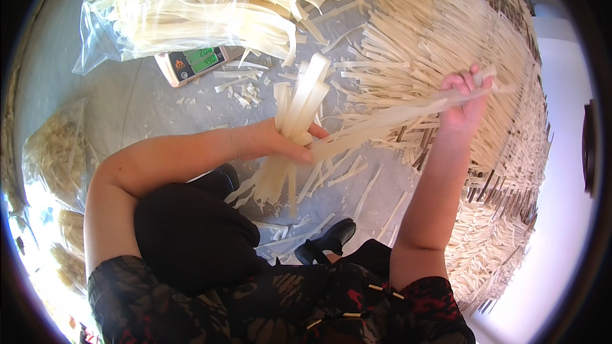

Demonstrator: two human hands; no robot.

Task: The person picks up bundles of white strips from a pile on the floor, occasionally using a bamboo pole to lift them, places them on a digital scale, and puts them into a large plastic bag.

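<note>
Pale, flat dried strips, perhaps noodles, gather in a folded bundle point(303, 100) in my left hand point(291, 141). The thumb and fingers close around its middle, and the loose ends hang below. Over to the right, my right hand point(464, 93) grips the far end of several long pale strips point(387, 122). These stretch slantwise between my two hands, above the stacked strips point(430, 48). The strip ends near my right hand are slightly blurred.
A clear plastic bag of strips point(201, 9) lies over a digital scale point(191, 64) with a lit display. Broken bits and loose strips point(349, 172) litter the grey floor. Large stacks rise at the right, and filled clear bags point(60, 153) stand at the left. A black shoe point(334, 239) is below.
</note>
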